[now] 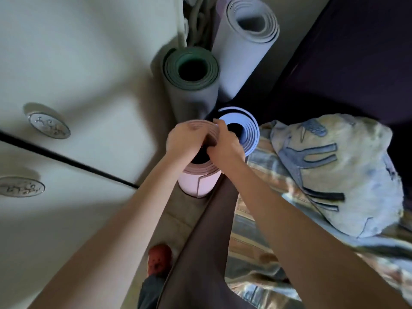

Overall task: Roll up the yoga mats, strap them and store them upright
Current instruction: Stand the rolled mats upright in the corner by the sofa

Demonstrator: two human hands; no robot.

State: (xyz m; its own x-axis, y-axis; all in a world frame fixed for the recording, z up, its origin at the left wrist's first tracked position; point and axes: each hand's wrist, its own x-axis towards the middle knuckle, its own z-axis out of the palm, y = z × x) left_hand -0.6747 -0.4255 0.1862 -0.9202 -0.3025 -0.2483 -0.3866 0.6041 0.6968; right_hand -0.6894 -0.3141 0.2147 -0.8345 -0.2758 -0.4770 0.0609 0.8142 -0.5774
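Observation:
A rolled pink yoga mat [196, 186] stands upright between a white wardrobe and a bed. My left hand [186, 139] grips the top rim of the pink roll on its left side. My right hand [224, 143] pinches the same rim on the right, fingers curled into the layers. Right beside it stands a rolled blue mat [248, 128], touching my right hand's back. Behind them a green-grey rolled mat [191, 85] and a pale lilac rolled mat [245, 41] stand upright. No strap shows on any roll.
The white wardrobe [78, 74] with oval silver handles fills the left. A bed with a striped blanket [256, 230] and a blue patterned pillow [334, 175] lies at the right. My leg [200, 253] and a red slipper [159, 262] occupy the narrow floor gap.

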